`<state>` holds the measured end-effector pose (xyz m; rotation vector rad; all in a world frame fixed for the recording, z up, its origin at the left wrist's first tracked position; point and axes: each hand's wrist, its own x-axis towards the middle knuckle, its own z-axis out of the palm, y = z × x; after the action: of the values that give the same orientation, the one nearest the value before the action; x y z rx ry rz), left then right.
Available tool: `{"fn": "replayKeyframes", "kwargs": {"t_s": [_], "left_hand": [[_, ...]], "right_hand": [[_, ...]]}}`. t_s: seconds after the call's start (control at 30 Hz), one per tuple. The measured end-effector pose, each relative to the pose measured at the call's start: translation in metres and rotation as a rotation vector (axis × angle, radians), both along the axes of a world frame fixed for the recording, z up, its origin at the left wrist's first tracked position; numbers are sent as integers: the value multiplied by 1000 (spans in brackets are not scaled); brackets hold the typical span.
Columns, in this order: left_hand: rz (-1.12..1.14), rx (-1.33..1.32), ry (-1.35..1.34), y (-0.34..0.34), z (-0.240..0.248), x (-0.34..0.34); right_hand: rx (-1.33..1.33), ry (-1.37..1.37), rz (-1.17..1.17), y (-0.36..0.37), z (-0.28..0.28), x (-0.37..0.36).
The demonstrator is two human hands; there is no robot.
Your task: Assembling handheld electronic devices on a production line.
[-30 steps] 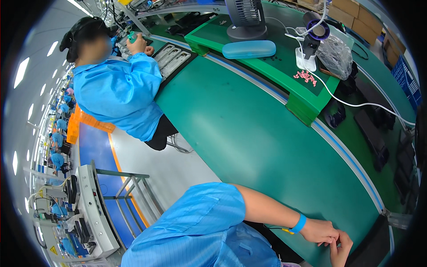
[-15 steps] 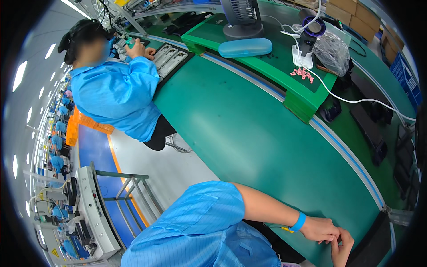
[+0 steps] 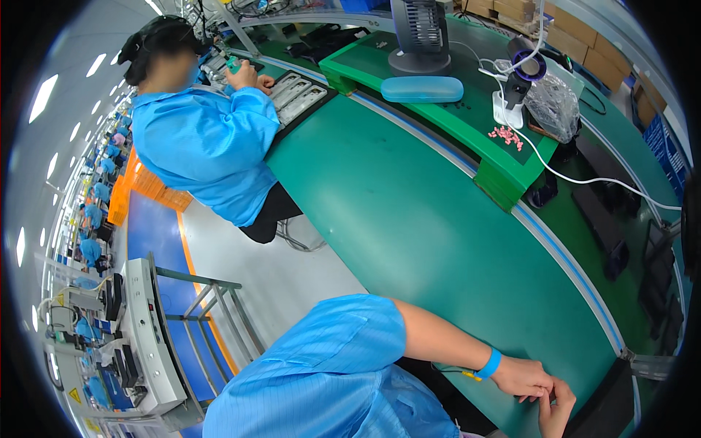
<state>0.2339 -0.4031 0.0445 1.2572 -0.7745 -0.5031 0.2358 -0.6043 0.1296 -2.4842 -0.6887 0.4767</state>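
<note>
My left hand (image 3: 521,377) lies low on the right over the green work surface (image 3: 431,241), fingers bent and closed. A blue wrist strap (image 3: 488,364) with a yellow clip (image 3: 471,376) circles that wrist. My right hand (image 3: 559,409) comes up from the lower edge, its thumb and fingers drawn together against the left fingertips. Nothing shows between the two hands, though their inner sides are partly hidden. My left arm wears a blue striped sleeve (image 3: 314,350).
A person in blue (image 3: 201,146) works at the far left beside a grey parts tray (image 3: 301,102). On the raised green shelf (image 3: 504,171) are a blue case (image 3: 422,90), a dark fan (image 3: 420,40), a small device on a white stand (image 3: 507,113), pink pieces (image 3: 506,136) and a plastic bag (image 3: 553,106).
The view has shifted slightly, so the shelf and the other person appear farther right and lower. My hands stay together, with only a small change in the right fingers.
</note>
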Motion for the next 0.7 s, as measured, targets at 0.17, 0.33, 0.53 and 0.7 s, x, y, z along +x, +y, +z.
{"fn": "replayKeyframes", "kwargs": {"t_s": [0.17, 0.33, 0.53, 0.7], "left_hand": [[18, 21, 33, 4, 0, -4], [-8, 16, 33, -2, -3, -3], [408, 108, -363, 14, -6, -10], [490, 191, -128, 69, 34, -53]], "right_hand": [[8, 1, 15, 1, -3, -1], [227, -136, -15, 2, -22, -7], [238, -145, 37, 14, -29, 3], [123, -89, -28, 14, -11, -6]]}}
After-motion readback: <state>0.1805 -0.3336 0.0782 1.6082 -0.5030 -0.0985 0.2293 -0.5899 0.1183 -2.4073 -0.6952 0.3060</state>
